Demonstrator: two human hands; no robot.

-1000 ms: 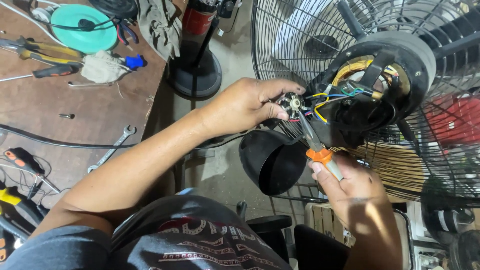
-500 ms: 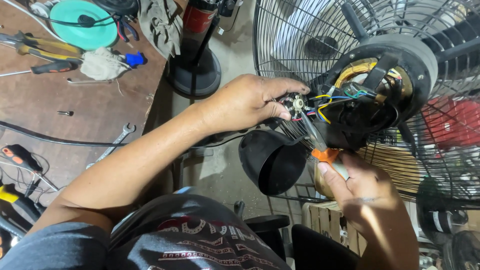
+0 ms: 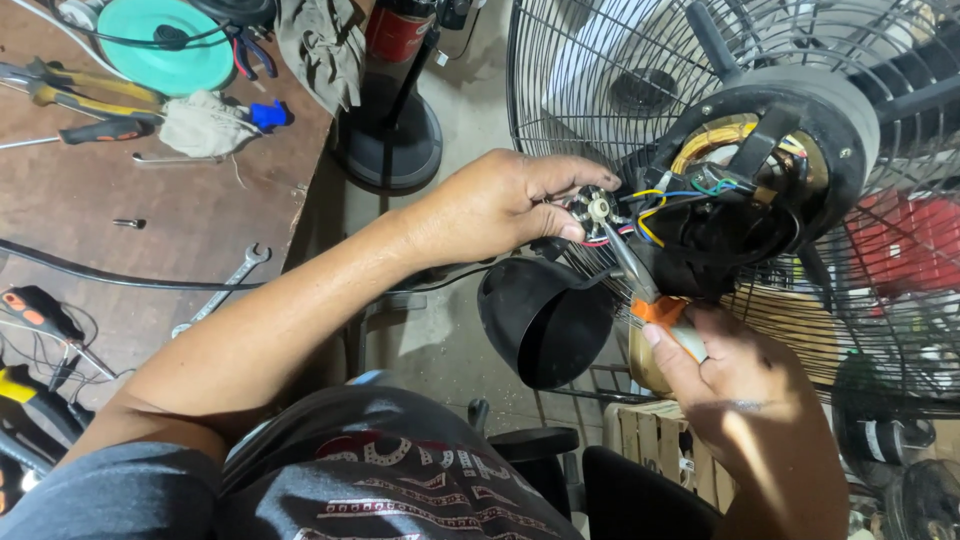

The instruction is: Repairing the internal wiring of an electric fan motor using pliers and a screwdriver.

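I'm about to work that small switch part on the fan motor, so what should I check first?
1. Left hand pinches the round switch part: ok.
2. Screwdriver tip reaches the part: ok.
3. Right hand grips the orange handle: ok.
4. Coloured wires clear of the tip: cannot tell.
5. Fan unplugged: cannot tell.

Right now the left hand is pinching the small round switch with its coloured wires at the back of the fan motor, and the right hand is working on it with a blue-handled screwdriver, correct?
Not quite: the head view shows the screwdriver's handle is orange, not blue. The rest holds: the left hand pinches the small round switch, and the right hand holds the tool to it.
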